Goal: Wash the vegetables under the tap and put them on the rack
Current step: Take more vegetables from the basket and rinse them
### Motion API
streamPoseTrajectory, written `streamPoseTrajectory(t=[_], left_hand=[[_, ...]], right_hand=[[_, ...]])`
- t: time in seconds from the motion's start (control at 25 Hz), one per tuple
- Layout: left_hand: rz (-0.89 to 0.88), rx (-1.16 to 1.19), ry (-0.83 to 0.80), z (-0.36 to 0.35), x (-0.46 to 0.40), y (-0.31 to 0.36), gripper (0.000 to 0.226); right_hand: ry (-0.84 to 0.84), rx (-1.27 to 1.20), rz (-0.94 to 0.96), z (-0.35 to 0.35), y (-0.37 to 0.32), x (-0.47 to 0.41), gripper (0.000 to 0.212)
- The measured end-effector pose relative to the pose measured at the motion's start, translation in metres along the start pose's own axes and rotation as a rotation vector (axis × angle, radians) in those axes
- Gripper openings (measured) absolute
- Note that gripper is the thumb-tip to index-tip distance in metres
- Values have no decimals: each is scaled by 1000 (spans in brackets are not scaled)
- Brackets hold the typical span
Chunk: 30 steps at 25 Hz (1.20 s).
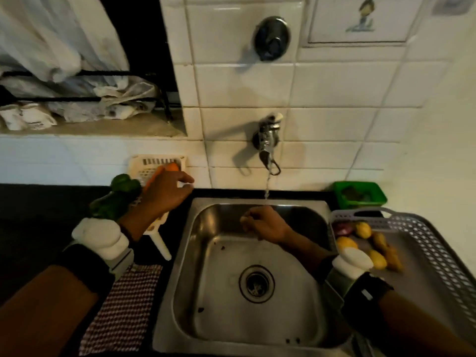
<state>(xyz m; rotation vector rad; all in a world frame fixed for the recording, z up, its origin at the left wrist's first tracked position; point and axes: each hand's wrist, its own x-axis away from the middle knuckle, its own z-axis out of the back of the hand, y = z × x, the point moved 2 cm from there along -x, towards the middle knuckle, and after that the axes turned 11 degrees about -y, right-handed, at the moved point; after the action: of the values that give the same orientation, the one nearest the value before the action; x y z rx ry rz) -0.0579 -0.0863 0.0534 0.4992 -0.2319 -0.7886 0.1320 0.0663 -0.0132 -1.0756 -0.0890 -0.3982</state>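
Water runs from the wall tap point(268, 140) into the steel sink point(231, 318). My right hand point(265, 224) sits under the stream above the basin with its fingers curled; whether it holds something small I cannot tell. My left hand point(164, 193) reaches over the white slotted rack point(159, 162) left of the sink and holds an orange carrot point(164, 171) over it. A green pepper point(121, 197) lies on the rack's left side. Right of the sink, a grey perforated tray point(438, 248) carries several yellow and brown vegetables point(363, 229).
A checked cloth point(123, 305) lies on the dark counter left of the sink. A green tub point(360, 195) stands at the back right against the tiled wall. A ledge with crumpled cloths point(77, 106) runs along the back left.
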Motion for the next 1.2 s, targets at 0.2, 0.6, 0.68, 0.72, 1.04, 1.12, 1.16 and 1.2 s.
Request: streamPoseTrajectory(t=[0.2,0.6,0.68,0.72,1.04,1.12,1.16,1.2], left_hand=[[-139,102,-175,-81,19,51,12],[-354,53,-470,-193,38,143,18],[-356,50,-484,-201,39,147,18],[-355,53,-489,-204,39,147,18],[-283,70,-483,-203,28,121,17],[-262,91,-480,-204,26,108,15],[-245,106,-481,-204,26,102,15],[-210,123,-481,-205,25,95,15]], right_hand=[[132,269,-52,54,37,63,12],[158,694,-472,112,152,145,57],[136,691,-503,105,151,136,59],[144,703,-499,103,151,132,57],[221,595,-376,110,155,128,52],[316,472,-316,121,148,131,57],[374,432,-280,127,142,131,61],[414,409,-241,130,134,129,65]])
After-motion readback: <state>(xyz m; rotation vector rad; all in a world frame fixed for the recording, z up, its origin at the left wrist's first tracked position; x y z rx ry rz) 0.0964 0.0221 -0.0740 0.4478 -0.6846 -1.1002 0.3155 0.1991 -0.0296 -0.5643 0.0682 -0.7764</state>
